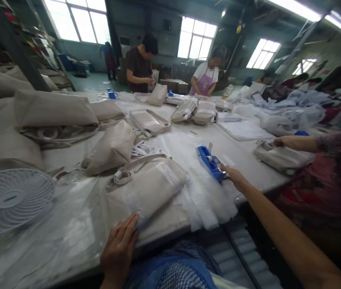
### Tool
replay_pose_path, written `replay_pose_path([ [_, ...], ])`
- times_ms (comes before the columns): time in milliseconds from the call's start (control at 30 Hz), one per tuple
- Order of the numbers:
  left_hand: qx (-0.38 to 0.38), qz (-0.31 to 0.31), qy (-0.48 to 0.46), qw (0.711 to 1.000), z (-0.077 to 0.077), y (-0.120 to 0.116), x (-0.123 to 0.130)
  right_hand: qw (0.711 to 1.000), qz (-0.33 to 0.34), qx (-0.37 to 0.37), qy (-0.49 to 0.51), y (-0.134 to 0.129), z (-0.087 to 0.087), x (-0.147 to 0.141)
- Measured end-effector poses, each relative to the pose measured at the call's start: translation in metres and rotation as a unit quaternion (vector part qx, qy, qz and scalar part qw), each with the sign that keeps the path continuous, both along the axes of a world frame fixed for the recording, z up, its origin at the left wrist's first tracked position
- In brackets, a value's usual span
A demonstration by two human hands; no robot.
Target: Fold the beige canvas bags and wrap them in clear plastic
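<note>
A beige bag in clear plastic wrap lies at the table's front edge, with strips of clear tape across it. Its strap is looped over the top, and a coiled end rests beside it. My left hand presses on the bag's near lower corner with fingers stretched out flat. To the right, my right hand has its fingers closed at the near end of a blue tape dispenser. What sits between those fingertips is blurred. Beneath the dispenser, clear plastic sleeves spread over the table edge.
A white fan stands at the left front, below piled beige bags. More wrapped bags lie farther back. At right, a co-worker's hand rests on another bag. Two people work across the table.
</note>
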State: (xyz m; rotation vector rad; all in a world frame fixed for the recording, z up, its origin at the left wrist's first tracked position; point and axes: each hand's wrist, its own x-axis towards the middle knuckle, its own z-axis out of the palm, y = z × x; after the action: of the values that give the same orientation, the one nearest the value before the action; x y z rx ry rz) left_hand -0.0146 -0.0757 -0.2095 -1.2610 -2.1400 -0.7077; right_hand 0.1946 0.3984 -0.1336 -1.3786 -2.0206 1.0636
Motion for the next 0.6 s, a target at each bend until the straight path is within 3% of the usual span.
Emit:
replay_pose_path([
  [133,0.0,0.003,-0.002,1.0,0.0,0.0,0.001,0.994,-0.016,-0.052,0.092,-0.005,-0.002,-0.015],
  [367,-0.009,0.001,-0.004,1.0,0.0,0.0,0.001,0.969,-0.084,0.039,0.229,-0.038,0.011,0.001],
  [500,-0.01,0.003,-0.004,1.0,0.002,0.0,0.001,0.972,-0.082,-0.079,0.206,-0.051,-0.003,0.026],
  [600,-0.011,0.002,-0.003,1.0,0.002,0.001,0.001,0.982,-0.059,-0.087,0.156,-0.049,-0.02,0.034],
])
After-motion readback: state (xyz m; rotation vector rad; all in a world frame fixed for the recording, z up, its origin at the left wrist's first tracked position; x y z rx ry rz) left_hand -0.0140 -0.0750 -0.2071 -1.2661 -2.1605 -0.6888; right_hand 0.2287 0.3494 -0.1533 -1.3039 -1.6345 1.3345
